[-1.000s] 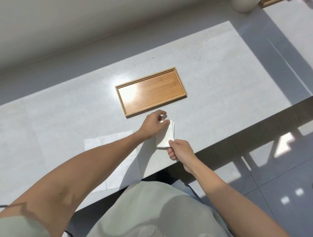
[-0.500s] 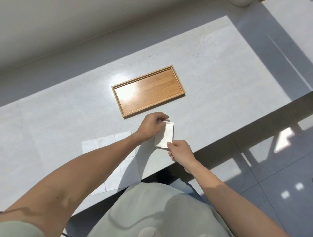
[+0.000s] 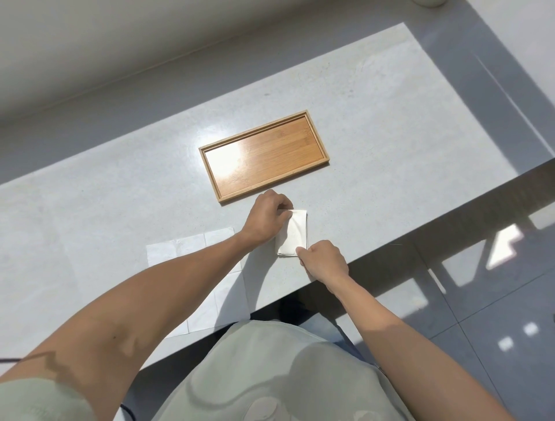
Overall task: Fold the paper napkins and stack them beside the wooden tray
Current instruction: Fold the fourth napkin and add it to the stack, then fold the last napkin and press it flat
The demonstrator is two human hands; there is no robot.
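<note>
A folded white napkin (image 3: 295, 233) lies on the pale grey table (image 3: 390, 150), just in front of the empty wooden tray (image 3: 264, 156). My left hand (image 3: 265, 218) pinches the napkin's far left corner. My right hand (image 3: 324, 261) pinches its near right corner at the table's front edge. An unfolded white napkin (image 3: 186, 252) lies flat to the left, partly hidden under my left forearm.
The table's front edge runs diagonally just right of my right hand, with grey floor tiles (image 3: 480, 300) below. A wall (image 3: 120, 45) rises behind the table. A white vessel's base (image 3: 428, 2) shows at the top edge.
Both hands stay on the folded napkin's corners and shift only slightly; the napkin keeps its place in front of the tray. The view has drifted a little.
</note>
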